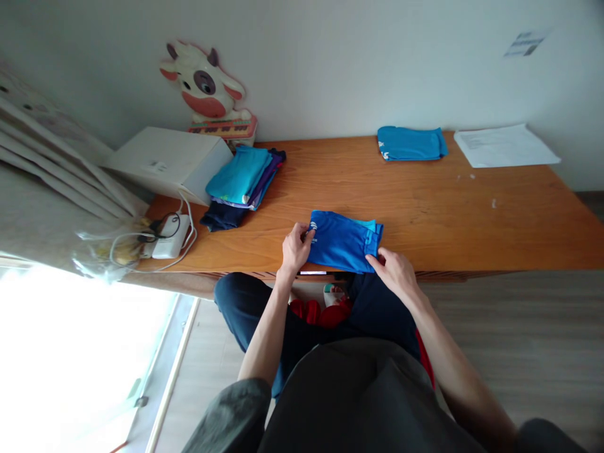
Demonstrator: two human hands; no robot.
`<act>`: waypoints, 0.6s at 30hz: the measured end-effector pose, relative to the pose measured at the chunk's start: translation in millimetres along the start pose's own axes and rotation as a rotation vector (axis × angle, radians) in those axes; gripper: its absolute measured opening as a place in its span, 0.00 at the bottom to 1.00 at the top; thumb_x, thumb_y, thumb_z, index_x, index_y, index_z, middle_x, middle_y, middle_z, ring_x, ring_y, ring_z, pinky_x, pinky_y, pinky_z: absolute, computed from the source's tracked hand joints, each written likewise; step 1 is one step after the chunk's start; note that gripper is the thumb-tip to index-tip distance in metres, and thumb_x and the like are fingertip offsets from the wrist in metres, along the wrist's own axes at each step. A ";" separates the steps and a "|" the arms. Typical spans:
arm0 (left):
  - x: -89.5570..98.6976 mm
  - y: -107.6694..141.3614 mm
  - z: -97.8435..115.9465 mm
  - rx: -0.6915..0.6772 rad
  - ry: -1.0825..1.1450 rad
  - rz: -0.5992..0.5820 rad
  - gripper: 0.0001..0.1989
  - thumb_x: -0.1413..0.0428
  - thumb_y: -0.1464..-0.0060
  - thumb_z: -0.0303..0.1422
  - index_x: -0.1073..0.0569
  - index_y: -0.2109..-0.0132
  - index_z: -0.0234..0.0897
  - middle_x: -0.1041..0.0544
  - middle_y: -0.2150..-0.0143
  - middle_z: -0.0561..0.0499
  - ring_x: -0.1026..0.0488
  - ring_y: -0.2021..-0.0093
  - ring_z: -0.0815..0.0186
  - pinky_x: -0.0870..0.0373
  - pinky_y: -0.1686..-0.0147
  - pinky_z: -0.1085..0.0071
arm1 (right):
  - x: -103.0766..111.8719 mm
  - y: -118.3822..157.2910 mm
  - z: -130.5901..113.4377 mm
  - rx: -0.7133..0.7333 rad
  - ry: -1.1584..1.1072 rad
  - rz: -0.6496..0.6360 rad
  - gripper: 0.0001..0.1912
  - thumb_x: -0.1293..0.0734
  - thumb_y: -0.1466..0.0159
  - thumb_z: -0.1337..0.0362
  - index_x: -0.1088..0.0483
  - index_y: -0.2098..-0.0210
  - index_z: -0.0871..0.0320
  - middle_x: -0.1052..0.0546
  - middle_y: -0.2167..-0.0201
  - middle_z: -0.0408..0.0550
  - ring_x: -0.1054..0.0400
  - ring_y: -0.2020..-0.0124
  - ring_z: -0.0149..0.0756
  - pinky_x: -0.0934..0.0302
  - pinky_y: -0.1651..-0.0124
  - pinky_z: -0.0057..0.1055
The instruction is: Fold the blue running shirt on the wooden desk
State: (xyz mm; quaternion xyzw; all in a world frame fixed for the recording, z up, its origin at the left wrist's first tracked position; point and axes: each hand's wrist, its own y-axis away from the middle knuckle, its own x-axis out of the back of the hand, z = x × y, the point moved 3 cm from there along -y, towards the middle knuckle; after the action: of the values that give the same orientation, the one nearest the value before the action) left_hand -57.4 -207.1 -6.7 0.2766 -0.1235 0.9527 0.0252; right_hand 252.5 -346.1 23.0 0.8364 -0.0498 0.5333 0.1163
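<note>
One folded blue shirt (pixel 343 241) sits at the near edge of the wooden surface (pixel 425 201), left hand (pixel 295 247) fingers pinching its left end, right hand (pixel 395 270) gripping its right corner, plus one clothes stack (pixel 243 182) and one more folded shirt (pixel 410 143) further back.

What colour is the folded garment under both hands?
Royal blue with small white print near one edge, seen in the head view.

Folded garment (pixel 343 241) at table (pixel 448 207) front edge; clothes stack (pixel 243 182) left, box (pixel 170 162) behind-left; another garment (pixel 409 143) and probably papers (pixel 504 146) at back right.
</note>
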 end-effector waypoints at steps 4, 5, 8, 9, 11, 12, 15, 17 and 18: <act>0.0 0.3 -4.6 0.006 0.133 0.004 0.11 0.37 0.25 0.45 0.22 0.44 0.48 0.10 0.51 0.48 0.11 0.50 0.52 0.18 0.51 0.58 | -25.3 41.4 -6.5 0.022 -0.410 -0.023 0.24 0.32 0.24 0.36 0.26 0.64 0.47 0.15 0.68 0.50 0.18 0.65 0.54 0.30 0.59 0.42; -0.4 0.2 -5.6 -0.001 0.148 0.002 0.11 0.37 0.25 0.46 0.21 0.44 0.48 0.10 0.51 0.48 0.11 0.50 0.52 0.17 0.51 0.58 | -34.2 50.5 -8.6 0.000 -0.556 -0.045 0.23 0.30 0.26 0.35 0.25 0.63 0.46 0.15 0.69 0.49 0.18 0.67 0.54 0.28 0.60 0.43; -2.2 -0.3 -7.8 -0.019 0.168 -0.023 0.12 0.37 0.26 0.46 0.20 0.43 0.48 0.09 0.50 0.48 0.11 0.49 0.52 0.15 0.49 0.56 | -61.1 68.6 -15.3 -0.113 -1.014 -0.070 0.20 0.20 0.33 0.39 0.20 0.55 0.45 0.10 0.59 0.48 0.14 0.57 0.57 0.20 0.53 0.48; -2.8 -0.6 -8.3 -0.022 0.174 -0.036 0.13 0.37 0.26 0.47 0.19 0.42 0.48 0.09 0.49 0.48 0.11 0.48 0.51 0.14 0.48 0.55 | -68.7 71.0 -17.6 -0.153 -1.158 -0.062 0.21 0.17 0.36 0.42 0.19 0.51 0.44 0.09 0.53 0.47 0.14 0.50 0.58 0.19 0.46 0.51; -3.8 -1.6 -8.7 -0.029 0.186 -0.068 0.15 0.37 0.26 0.47 0.17 0.40 0.48 0.09 0.47 0.47 0.10 0.47 0.49 0.13 0.46 0.53 | -80.7 71.7 -22.3 -0.221 -1.412 -0.069 0.25 0.13 0.39 0.47 0.20 0.47 0.41 0.11 0.43 0.43 0.16 0.38 0.56 0.21 0.34 0.54; -4.1 -2.2 -8.7 -0.035 0.188 -0.083 0.17 0.37 0.26 0.47 0.16 0.38 0.48 0.08 0.46 0.46 0.10 0.45 0.48 0.13 0.44 0.51 | -84.9 70.6 -24.4 -0.250 -1.515 -0.093 0.24 0.13 0.39 0.48 0.20 0.47 0.41 0.11 0.41 0.42 0.17 0.35 0.55 0.22 0.31 0.54; -3.6 -4.3 -8.6 -0.053 0.200 -0.124 0.20 0.38 0.25 0.47 0.15 0.35 0.47 0.09 0.42 0.44 0.11 0.42 0.44 0.13 0.40 0.47 | -90.8 66.5 -28.8 -0.315 -1.704 -0.219 0.19 0.16 0.34 0.48 0.19 0.49 0.42 0.11 0.41 0.42 0.16 0.36 0.53 0.19 0.35 0.55; -2.5 -5.6 -9.0 -0.058 0.219 -0.148 0.21 0.38 0.26 0.48 0.15 0.34 0.45 0.10 0.40 0.43 0.11 0.41 0.44 0.14 0.39 0.47 | -90.9 65.5 -30.2 -0.345 -1.753 -0.302 0.17 0.19 0.31 0.47 0.18 0.47 0.43 0.11 0.41 0.43 0.15 0.38 0.52 0.16 0.41 0.53; -2.0 -6.2 -9.2 -0.059 0.232 -0.164 0.22 0.38 0.26 0.48 0.15 0.34 0.44 0.10 0.40 0.43 0.11 0.41 0.44 0.14 0.38 0.47 | -90.4 65.6 -30.8 -0.359 -1.767 -0.332 0.16 0.19 0.30 0.48 0.18 0.46 0.43 0.10 0.42 0.43 0.14 0.40 0.52 0.15 0.44 0.52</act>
State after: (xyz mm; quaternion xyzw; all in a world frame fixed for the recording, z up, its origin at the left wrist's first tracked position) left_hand -59.8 -198.8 -13.9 0.1728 -0.1248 0.9690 0.1252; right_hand 173.2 -405.6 -37.0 0.9058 -0.0819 -0.3399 0.2393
